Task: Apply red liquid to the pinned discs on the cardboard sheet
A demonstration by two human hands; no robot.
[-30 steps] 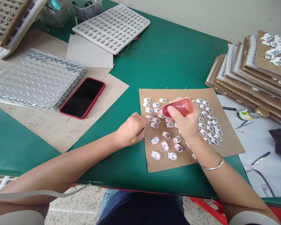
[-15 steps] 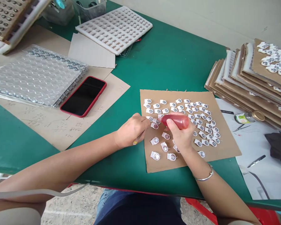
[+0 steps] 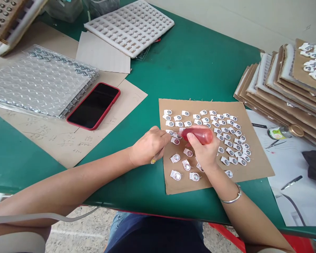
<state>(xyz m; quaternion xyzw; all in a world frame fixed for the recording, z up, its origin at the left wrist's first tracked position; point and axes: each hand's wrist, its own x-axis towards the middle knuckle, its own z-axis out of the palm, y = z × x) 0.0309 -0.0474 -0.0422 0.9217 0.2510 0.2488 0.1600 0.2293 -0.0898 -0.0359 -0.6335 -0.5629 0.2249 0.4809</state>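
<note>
Over cardboard, red bottle in right hand

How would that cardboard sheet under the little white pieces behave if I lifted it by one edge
The cardboard sheet is probably fairly stiff, since it lies flat, and light for its size, being thin. The white pieces could well slide if it tilts: they sit scattered at odd angles with no rim around them.

Down from head height now, the table is viewed from near, faced forward, the wall caught top right.
</note>
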